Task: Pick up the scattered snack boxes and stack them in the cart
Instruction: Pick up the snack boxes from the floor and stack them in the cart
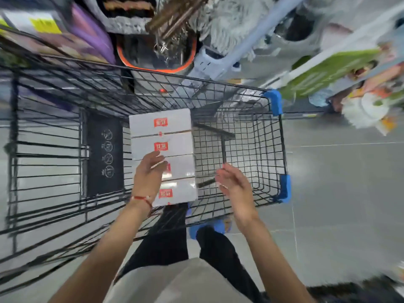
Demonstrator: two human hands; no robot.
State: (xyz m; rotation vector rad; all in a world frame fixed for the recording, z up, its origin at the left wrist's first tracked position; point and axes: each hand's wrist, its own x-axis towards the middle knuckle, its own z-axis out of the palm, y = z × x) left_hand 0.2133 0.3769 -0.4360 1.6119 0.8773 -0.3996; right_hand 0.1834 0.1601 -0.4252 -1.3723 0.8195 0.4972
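Note:
Several white snack boxes (160, 127) with red labels lie side by side in a row inside the black wire cart (255, 136), running from its far side toward me. My left hand (148, 171) rests on the third box of the row, fingers relaxed over its left part. My right hand (232, 184) hovers above the cart's bare right half, just right of the boxes, fingers loosely curled and holding nothing. The view is motion-blurred.
The cart has blue corner guards (275, 101) and a black child-seat flap (105, 154) on the left. Beyond it stand an orange-rimmed bucket (157, 55) and mops. Green and colourful packages (328, 73) sit at the right. Grey tiled floor (338, 182) spreads to the right.

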